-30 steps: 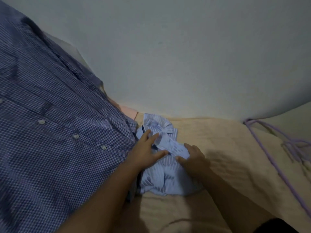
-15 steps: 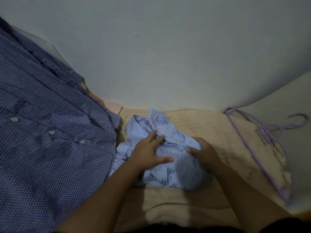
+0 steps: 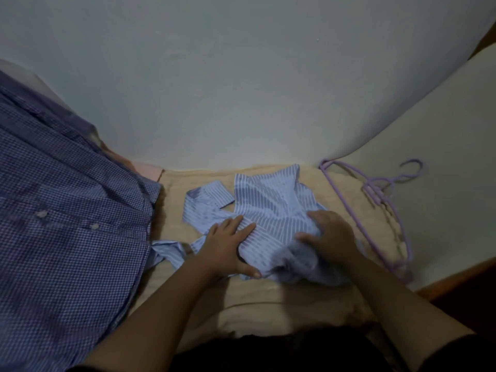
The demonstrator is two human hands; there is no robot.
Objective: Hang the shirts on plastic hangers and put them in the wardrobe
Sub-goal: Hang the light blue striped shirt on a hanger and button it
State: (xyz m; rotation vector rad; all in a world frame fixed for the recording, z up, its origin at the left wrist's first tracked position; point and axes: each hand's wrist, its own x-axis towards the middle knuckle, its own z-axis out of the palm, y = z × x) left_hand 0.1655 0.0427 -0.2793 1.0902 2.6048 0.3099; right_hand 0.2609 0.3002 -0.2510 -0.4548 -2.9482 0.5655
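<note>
Hands (image 3: 331, 237) gripping crumpled striped shirt (image 3: 271, 202)

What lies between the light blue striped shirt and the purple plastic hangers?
Only bare beige blanket separates the light blue striped shirt from the purple plastic hangers in the head view.

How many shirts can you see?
2: a striped shirt under both hands mid-bed, and a checked shirt spread out at the left. More may be hidden.
</note>
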